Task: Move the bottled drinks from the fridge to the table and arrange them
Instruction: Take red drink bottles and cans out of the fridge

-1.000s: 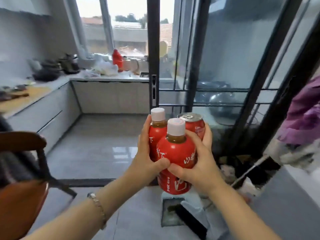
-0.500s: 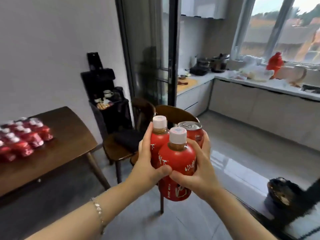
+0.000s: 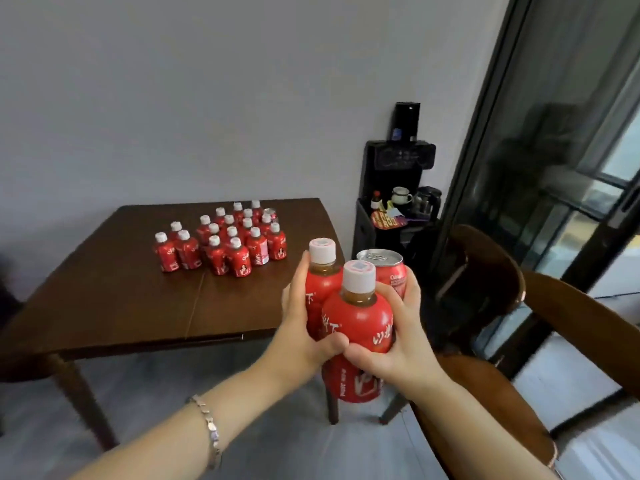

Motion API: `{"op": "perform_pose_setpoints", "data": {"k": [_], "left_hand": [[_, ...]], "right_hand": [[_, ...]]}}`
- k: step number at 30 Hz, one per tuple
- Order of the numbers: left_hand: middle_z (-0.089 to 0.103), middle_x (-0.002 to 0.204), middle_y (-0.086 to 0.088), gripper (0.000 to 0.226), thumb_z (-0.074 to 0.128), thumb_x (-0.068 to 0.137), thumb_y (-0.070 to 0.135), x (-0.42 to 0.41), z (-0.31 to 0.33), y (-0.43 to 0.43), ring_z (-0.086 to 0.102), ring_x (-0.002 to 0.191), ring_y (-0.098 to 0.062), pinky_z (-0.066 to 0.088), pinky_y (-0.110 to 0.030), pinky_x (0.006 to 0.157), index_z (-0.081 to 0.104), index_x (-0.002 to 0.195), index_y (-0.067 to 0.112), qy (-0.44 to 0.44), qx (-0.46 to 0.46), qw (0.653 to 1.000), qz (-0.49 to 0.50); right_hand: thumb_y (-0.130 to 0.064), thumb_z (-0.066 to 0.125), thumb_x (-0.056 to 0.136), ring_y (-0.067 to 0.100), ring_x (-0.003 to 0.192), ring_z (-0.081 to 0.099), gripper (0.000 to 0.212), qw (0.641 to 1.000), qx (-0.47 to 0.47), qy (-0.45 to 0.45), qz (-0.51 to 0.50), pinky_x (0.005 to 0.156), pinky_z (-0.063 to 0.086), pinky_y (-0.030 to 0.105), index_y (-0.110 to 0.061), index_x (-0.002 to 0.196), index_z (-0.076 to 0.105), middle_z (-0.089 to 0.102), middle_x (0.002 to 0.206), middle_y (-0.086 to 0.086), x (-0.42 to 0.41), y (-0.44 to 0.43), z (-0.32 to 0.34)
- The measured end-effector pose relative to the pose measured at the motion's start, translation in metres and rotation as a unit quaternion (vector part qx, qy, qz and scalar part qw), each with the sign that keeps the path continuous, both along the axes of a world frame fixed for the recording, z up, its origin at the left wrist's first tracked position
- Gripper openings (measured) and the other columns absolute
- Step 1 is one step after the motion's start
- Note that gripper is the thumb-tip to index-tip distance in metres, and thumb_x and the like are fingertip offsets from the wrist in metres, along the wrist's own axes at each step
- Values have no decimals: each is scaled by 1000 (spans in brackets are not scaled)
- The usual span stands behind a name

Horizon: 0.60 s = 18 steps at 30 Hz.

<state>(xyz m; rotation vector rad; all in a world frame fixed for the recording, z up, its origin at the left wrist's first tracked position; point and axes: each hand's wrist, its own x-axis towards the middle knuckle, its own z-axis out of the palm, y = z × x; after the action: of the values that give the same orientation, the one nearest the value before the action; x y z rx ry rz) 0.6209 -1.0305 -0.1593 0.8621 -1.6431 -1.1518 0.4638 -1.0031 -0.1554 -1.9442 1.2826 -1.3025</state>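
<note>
**Three drinks held in both hands, short of the table**

At the left stands a dark wooden table [image 3: 114,299] against the grey wall [image 3: 207,81]. On its far half a cluster of red bottles with white caps [image 3: 225,244] stands upright, packed close together in rough rows, with three of them a little apart at the cluster's left end.

Right of the table's near corner, the person's two hands hold three drinks up in the air, bunched so that they touch. The left hand [image 3: 298,327], with a silver bracelet [image 3: 209,427] on its wrist, curls around the far-left bottle [image 3: 320,289], and its thumb presses the front of the near bottle [image 3: 356,317]. Both bottles are upright, red-labelled and white-capped. Behind them, to the right, sits a red can [image 3: 385,271] with its silver top up. The right hand [image 3: 403,341] wraps around the near bottle and the can, fingers over the can's side, thumb meeting the left thumb.

Further right, a black stand [image 3: 398,161] against the wall carries a cup [image 3: 400,195] and a dark kettle [image 3: 428,199]. Nearer is a wooden chair [image 3: 491,271], and a dark-framed glass door [image 3: 554,150] fills the right edge.
</note>
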Motion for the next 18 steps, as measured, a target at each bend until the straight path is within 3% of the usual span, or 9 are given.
{"op": "perform_pose_setpoints", "data": {"k": [5, 8, 13, 16, 18], "left_hand": [[17, 152, 6, 121, 65, 46, 83, 40, -5, -89, 26, 141, -16, 32, -53, 110, -3, 141, 54, -5, 2, 995, 104], [18, 152, 5, 120, 68, 45, 80, 75, -11, -140, 27, 140, -17, 33, -55, 109, -1, 141, 56, 6, 26, 987, 157], [20, 152, 6, 119, 69, 44, 80, 135, -33, -200, 30, 139, -16, 36, -54, 107, 1, 139, 58, 8, 46, 978, 205], [23, 151, 2, 122, 71, 43, 77, 180, -58, -233, 31, 139, -21, 36, -57, 105, 4, 142, 54, 4, 68, 974, 214], [23, 151, 0, 124, 73, 44, 75, 209, -73, -253, 32, 138, -23, 36, -59, 104, 3, 143, 51, -1, 79, 974, 213]], "right_hand": [[-87, 59, 46, -13, 131, 20, 86, 995, 12, 15, 100, 108, 37, 24, -57, 122, 32, -1, 140, -34, 34, -122, -1], [-84, 62, 47, -26, 122, 18, 84, 983, 45, 18, 175, 99, 37, 9, -63, 120, 28, -3, 136, -42, 69, -194, -5], [-85, 61, 46, -28, 120, 21, 77, 970, 80, 21, 230, 94, 36, 0, -73, 113, 25, -3, 131, -48, 132, -272, -24], [-86, 60, 46, -21, 128, 16, 79, 965, 86, 18, 247, 101, 32, 5, -68, 117, 30, -1, 137, -39, 174, -309, -49], [-86, 60, 46, -24, 129, 9, 78, 963, 91, 14, 252, 101, 26, 0, -63, 117, 35, -4, 137, -39, 202, -330, -69]]}}
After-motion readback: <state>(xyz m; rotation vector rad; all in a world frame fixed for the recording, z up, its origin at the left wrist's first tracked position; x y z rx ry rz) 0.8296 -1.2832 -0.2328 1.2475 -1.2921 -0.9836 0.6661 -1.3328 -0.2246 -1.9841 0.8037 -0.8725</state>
